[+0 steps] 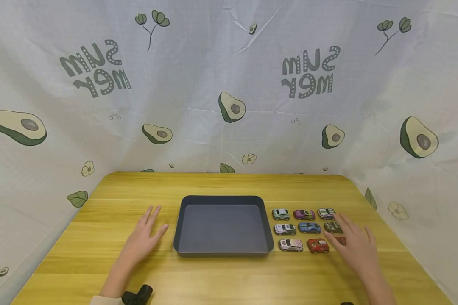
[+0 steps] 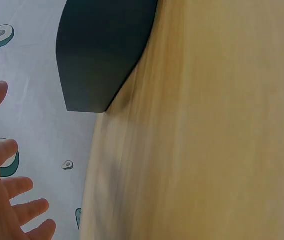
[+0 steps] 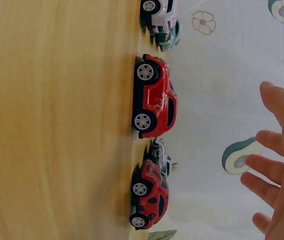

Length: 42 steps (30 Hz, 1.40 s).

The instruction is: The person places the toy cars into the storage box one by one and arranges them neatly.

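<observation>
My left hand (image 1: 142,238), its fingers spread and holding nothing, is over the table to the left of a dark grey rectangular tray (image 1: 223,228). The tray has low walls and nothing in it. Fingers apart and nothing in its grasp, my right hand (image 1: 356,250) hovers over the right end of several small toy cars. It partly covers a dark toy car (image 1: 333,228) and a red spotted one (image 3: 150,195). Closest to the thumb on the left are a red toy car (image 1: 318,246) and a blue toy car (image 1: 309,228).
The toy cars stand in three rows right of the tray, among them a purple one (image 1: 304,214), a pale green one (image 1: 280,214) and a white one (image 1: 291,245). Beneath everything is a wooden table (image 1: 221,279). An avocado-print cloth (image 1: 198,84) hangs behind and at both sides.
</observation>
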Each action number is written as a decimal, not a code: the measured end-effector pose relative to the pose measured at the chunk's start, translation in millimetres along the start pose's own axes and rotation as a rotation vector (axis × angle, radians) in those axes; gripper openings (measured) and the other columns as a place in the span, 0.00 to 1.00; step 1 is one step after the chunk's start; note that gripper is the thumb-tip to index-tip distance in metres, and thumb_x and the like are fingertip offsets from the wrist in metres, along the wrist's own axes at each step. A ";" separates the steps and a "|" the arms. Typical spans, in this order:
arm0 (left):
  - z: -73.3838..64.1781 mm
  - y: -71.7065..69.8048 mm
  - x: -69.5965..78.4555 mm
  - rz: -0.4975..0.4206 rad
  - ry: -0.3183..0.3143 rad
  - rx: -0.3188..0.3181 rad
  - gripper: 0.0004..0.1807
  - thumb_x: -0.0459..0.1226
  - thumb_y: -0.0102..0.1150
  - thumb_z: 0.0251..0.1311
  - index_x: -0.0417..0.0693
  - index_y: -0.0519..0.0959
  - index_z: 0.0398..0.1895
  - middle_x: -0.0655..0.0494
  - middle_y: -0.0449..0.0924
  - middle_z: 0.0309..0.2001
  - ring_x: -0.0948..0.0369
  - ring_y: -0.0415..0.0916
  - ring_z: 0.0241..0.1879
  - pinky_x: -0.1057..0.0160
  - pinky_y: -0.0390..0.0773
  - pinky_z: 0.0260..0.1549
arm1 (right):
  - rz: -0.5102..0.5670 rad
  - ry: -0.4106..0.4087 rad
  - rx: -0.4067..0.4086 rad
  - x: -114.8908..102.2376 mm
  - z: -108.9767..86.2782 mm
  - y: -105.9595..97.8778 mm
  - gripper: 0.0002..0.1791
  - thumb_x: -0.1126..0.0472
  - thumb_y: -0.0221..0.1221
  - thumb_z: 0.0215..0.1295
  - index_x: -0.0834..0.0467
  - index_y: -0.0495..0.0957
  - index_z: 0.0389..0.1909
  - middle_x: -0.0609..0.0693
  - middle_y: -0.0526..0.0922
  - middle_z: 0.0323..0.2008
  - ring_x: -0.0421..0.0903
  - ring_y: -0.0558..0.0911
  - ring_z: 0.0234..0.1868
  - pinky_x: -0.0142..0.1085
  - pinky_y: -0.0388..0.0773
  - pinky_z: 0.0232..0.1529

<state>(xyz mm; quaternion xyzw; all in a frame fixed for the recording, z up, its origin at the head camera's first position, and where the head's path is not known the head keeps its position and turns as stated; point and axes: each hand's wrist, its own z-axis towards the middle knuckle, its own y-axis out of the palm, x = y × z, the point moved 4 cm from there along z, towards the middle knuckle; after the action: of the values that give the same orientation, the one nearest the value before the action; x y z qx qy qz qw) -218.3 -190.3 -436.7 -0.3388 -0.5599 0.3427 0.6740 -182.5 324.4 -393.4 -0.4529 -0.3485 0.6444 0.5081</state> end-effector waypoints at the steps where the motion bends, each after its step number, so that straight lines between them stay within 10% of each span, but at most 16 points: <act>1: 0.2 1.2 0.3 -0.010 -0.001 -0.004 0.37 0.57 0.39 0.64 0.53 0.47 0.71 0.39 0.42 0.71 0.35 0.47 0.66 0.29 0.62 0.49 | 0.001 0.006 0.000 0.7 -0.6 0.4 0.38 0.41 0.52 0.60 0.61 0.59 0.64 0.68 0.65 0.60 0.66 0.65 0.56 0.65 0.39 0.63; 19: -0.1 18.8 9.9 -0.176 0.007 -0.023 0.34 0.55 0.39 0.65 0.55 0.47 0.71 0.43 0.42 0.72 0.37 0.46 0.67 0.28 0.55 0.53 | 0.031 0.072 -0.009 20.0 -9.1 11.5 0.39 0.42 0.55 0.59 0.58 0.58 0.66 0.68 0.65 0.59 0.68 0.66 0.55 0.66 0.48 0.57; 42: -3.8 42.5 17.7 -0.414 0.015 -0.076 0.34 0.50 0.42 0.66 0.50 0.47 0.71 0.41 0.42 0.71 0.40 0.41 0.69 0.34 0.47 0.61 | 0.090 0.130 -0.212 45.2 -10.4 33.1 0.40 0.41 0.54 0.59 0.68 0.61 0.61 0.75 0.57 0.60 0.74 0.59 0.57 0.69 0.56 0.51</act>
<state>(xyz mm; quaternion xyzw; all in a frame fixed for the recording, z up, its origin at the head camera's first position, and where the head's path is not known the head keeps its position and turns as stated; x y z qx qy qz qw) -215.6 -153.0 -463.7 -0.2442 -0.6249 0.1732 0.7210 -187.3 360.1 -437.5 -0.5601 -0.3601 0.5954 0.4496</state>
